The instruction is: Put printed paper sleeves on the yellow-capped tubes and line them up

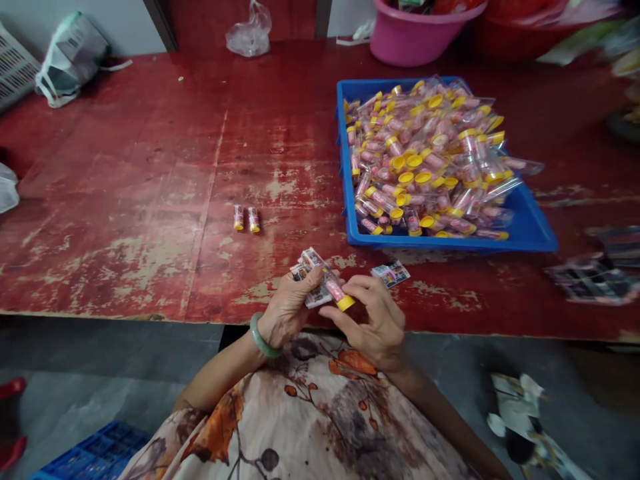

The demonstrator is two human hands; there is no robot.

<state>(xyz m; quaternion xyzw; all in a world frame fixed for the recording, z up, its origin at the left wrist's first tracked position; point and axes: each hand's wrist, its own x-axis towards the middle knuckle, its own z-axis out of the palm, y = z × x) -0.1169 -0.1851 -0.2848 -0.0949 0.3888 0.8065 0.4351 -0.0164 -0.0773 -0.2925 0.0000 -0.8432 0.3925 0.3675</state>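
My left hand (290,303), with a green bangle at the wrist, grips a small stack of printed cards (316,298). Its thumb presses a clear tube (334,287) with pink contents and a yellow cap against the cards. From the other side, the thumb and fingers of my right hand (376,319) close around the tube's capped end. Two short tubes with printed wraps and yellow ends (247,219) stand side by side on the red table (125,200). A few loose printed cards (391,273) lie just beyond my right hand.
A blue tray (530,223) heaped with similar yellow-capped tubes (425,160) sits at the right. Blurred bundles of cards (595,279) lie at the far right. A pink basin (425,33) and a plastic bag (250,30) are at the back; a white bag (75,57) is back left.
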